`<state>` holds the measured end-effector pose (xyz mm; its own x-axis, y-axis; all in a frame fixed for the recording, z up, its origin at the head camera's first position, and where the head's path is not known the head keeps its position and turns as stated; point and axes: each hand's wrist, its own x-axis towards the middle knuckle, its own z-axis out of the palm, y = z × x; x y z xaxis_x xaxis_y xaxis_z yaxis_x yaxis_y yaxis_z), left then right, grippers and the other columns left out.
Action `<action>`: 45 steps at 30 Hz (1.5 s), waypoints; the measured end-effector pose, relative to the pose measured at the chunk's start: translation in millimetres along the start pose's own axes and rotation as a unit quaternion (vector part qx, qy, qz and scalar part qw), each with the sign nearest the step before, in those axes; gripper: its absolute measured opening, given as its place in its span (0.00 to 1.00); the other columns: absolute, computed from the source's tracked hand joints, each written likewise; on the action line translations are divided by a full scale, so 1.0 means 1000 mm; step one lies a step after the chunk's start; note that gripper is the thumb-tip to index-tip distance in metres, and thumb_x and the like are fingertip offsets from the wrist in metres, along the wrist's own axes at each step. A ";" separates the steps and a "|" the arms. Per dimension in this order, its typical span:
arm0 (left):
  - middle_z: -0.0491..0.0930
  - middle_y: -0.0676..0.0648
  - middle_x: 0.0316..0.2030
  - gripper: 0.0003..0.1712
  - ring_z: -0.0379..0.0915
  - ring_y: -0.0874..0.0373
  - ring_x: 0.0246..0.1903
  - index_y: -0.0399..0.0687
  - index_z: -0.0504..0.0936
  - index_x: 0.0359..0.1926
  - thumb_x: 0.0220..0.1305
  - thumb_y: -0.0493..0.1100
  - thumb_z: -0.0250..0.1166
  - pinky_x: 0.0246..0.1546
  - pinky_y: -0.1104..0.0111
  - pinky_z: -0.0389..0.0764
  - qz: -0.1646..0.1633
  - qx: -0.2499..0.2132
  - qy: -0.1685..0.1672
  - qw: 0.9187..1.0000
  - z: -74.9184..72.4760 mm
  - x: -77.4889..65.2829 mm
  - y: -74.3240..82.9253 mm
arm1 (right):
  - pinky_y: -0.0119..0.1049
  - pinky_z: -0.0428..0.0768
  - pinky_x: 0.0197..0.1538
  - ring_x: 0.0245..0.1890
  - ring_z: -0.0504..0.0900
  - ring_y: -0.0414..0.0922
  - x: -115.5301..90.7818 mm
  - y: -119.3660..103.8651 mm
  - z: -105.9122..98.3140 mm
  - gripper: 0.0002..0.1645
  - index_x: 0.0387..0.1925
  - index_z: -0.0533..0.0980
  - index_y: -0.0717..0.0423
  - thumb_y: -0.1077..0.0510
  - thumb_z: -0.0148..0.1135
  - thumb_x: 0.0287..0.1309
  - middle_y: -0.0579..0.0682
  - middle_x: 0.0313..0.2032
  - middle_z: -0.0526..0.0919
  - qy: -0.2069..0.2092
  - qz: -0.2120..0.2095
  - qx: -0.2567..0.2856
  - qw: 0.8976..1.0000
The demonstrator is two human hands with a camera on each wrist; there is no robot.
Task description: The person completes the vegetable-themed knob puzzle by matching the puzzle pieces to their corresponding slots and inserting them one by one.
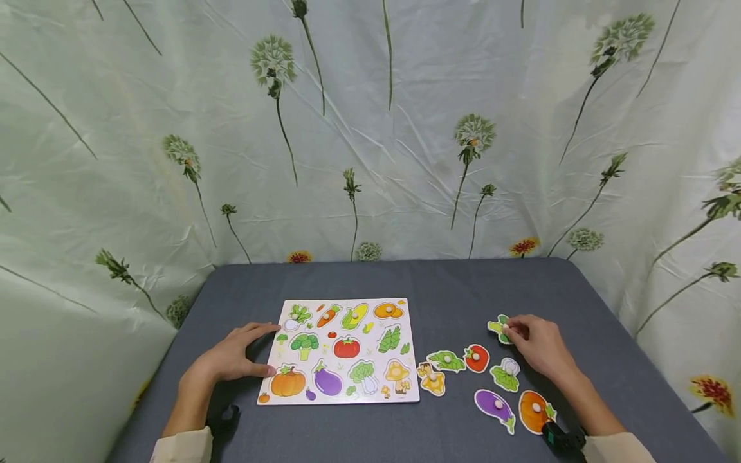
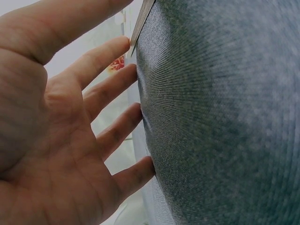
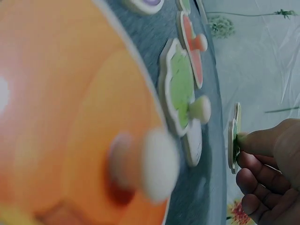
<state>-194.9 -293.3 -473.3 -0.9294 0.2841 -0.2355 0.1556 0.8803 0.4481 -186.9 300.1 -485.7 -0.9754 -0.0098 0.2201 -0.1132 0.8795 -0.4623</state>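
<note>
Surface: we have a dark grey cloth-covered table (image 1: 463, 283) under both hands, its weave plain beside the left fingers. Beyond the fingertips, a pale, creased curtain (image 1: 405, 193) printed with dandelion heads and stems rises behind the table and wraps both sides.

Left hand (image 1: 234, 354): fingers spread, thumb and forefinger at the left edge of a white puzzle board (image 1: 368, 350) printed with vegetables. Right hand (image 1: 538, 344): thumb and fingers pinch a small green piece (image 1: 496, 326); in the right wrist view we see it against the curtain. Nearer us than those fingers lie a green-and-white piece (image 1: 505, 375), an eggplant piece (image 1: 494, 408) and a pumpkin piece (image 1: 534, 413); leftward of them, a tomato piece (image 1: 477, 358), a pea-green piece (image 1: 446, 361) and a mushroom piece (image 1: 432, 379), just beside the board.

Hard to make out: the right fingers cover part of the pinched piece, so we cannot read its full outline. A black wrist band (image 1: 561, 440) overlaps the pumpkin piece, which is blurred and cut off in the right wrist view. The left wrist view gives us only a sliver of board edge above the fingers. Both sleeves (image 1: 184, 445) run out of frame.
</note>
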 end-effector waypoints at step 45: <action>0.62 0.38 0.68 0.54 0.56 0.33 0.65 0.60 0.67 0.69 0.41 0.66 0.76 0.54 0.35 0.66 0.001 -0.006 -0.004 1.000 0.000 0.002 -0.003 | 0.34 0.75 0.37 0.33 0.75 0.36 0.042 -0.149 0.050 0.08 0.42 0.84 0.49 0.58 0.66 0.60 0.40 0.34 0.81 -0.042 -0.164 0.109 0.980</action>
<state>-196.8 -295.2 -475.1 -0.9260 0.2896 -0.2421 0.1535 0.8748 0.4595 -220.4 144.7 -449.9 -0.8911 -0.3219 0.3199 -0.4515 0.7004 -0.5528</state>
